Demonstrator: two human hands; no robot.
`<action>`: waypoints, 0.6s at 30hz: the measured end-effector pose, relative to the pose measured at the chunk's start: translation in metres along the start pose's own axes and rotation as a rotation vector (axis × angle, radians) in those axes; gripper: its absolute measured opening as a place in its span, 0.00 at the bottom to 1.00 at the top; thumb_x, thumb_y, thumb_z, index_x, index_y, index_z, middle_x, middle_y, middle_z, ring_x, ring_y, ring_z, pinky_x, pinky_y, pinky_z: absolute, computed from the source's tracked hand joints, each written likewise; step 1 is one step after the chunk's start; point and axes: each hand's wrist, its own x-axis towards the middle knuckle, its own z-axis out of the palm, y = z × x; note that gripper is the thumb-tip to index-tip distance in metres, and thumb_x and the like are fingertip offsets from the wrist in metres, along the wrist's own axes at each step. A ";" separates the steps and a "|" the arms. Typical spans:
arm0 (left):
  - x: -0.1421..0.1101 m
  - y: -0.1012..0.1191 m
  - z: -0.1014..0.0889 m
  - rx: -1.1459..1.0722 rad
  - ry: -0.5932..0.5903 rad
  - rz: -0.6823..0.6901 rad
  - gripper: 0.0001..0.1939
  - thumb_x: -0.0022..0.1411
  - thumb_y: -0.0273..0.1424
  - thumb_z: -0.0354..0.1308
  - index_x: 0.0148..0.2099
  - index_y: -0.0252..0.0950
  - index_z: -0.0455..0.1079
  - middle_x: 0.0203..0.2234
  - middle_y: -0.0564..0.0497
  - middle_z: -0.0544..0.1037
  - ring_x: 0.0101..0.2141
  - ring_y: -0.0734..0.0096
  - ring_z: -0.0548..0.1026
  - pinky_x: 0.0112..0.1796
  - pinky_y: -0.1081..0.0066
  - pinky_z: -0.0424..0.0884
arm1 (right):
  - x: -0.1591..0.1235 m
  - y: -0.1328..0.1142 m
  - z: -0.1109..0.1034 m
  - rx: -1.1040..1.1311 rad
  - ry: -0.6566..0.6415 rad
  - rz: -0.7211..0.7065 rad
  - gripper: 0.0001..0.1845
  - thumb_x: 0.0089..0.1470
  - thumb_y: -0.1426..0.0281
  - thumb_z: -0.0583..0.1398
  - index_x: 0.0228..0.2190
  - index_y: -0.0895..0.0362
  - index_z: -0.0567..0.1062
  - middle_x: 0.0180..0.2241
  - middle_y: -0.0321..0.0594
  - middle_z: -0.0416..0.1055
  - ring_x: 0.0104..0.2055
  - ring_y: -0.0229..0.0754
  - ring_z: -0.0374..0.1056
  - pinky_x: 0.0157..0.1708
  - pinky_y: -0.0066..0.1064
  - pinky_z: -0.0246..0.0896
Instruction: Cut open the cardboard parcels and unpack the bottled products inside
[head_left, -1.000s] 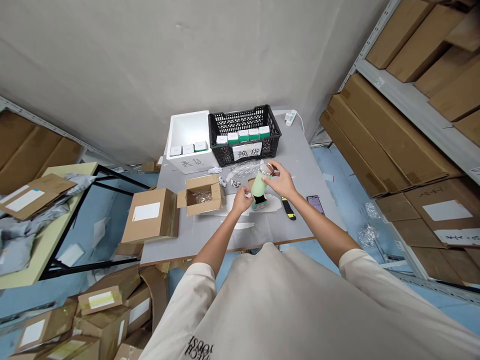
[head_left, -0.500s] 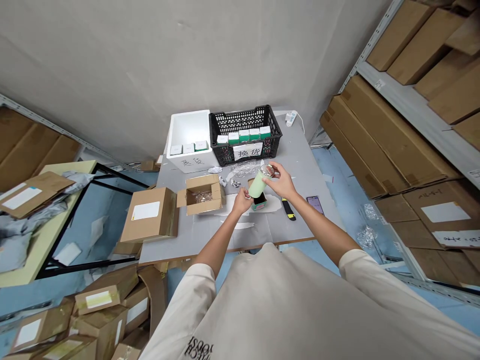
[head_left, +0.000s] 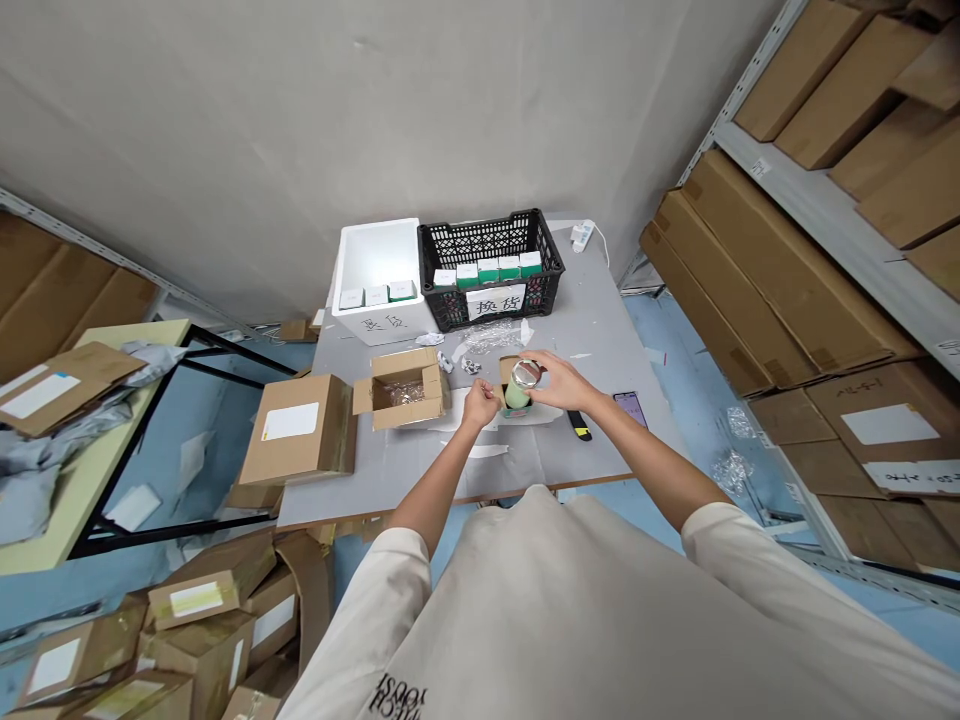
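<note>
A smooth, pale green cylindrical bottle (head_left: 517,394) with a shiny, round metal lid (head_left: 527,374) was seen in the mouth of a small green cardboard box (head_left: 516,412), its lower end hidden by the walls. With that box taken as the clock's centre and the wall as twelve, a black lattice plastic crate (head_left: 541,298) was set near twelve and a smooth white foam box (head_left: 414,326) between ten and eleven; white-topped boxes were lined up in both. Crumpled clear plastic (head_left: 491,338) was strewn at eleven, an open brown carton (head_left: 412,417) placed at nine, and a flat, dark-edged phone (head_left: 631,408) laid at three on the grey table (head_left: 559,462). The bottle was gripped near its lid by the right hand (head_left: 562,381), from the three o'clock side, with thumb and fingers curved around it. The left hand (head_left: 481,403) was curled at nine, its fingertips brought together beside the box's flap; whether the flap was pinched could not be told.
</note>
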 end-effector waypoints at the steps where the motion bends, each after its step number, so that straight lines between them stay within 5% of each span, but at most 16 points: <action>1: -0.001 0.001 -0.001 0.007 -0.004 0.006 0.20 0.45 0.21 0.61 0.40 0.42 0.62 0.26 0.58 0.71 0.28 0.68 0.73 0.33 0.70 0.67 | -0.002 0.002 0.003 -0.019 -0.029 -0.007 0.41 0.48 0.69 0.66 0.64 0.49 0.68 0.60 0.45 0.70 0.60 0.54 0.69 0.59 0.46 0.66; 9: -0.011 0.007 0.002 0.059 0.028 0.033 0.19 0.47 0.22 0.63 0.40 0.42 0.62 0.31 0.56 0.71 0.31 0.69 0.73 0.35 0.70 0.67 | -0.022 0.040 0.062 -0.174 -0.097 0.128 0.42 0.48 0.71 0.65 0.65 0.55 0.64 0.58 0.52 0.70 0.57 0.55 0.69 0.57 0.46 0.64; 14: -0.013 0.006 0.003 0.050 0.020 0.030 0.21 0.48 0.23 0.63 0.42 0.43 0.61 0.31 0.58 0.71 0.30 0.71 0.73 0.34 0.72 0.67 | -0.030 0.052 0.081 -0.353 -0.056 0.158 0.38 0.48 0.68 0.67 0.62 0.52 0.68 0.57 0.52 0.72 0.65 0.63 0.59 0.67 0.63 0.38; 18: -0.012 0.002 0.002 0.038 -0.004 0.034 0.21 0.49 0.22 0.63 0.43 0.43 0.62 0.30 0.58 0.72 0.29 0.71 0.75 0.33 0.72 0.68 | -0.034 0.056 0.080 -0.399 -0.070 0.158 0.32 0.50 0.64 0.68 0.57 0.49 0.71 0.52 0.50 0.76 0.66 0.66 0.56 0.66 0.67 0.32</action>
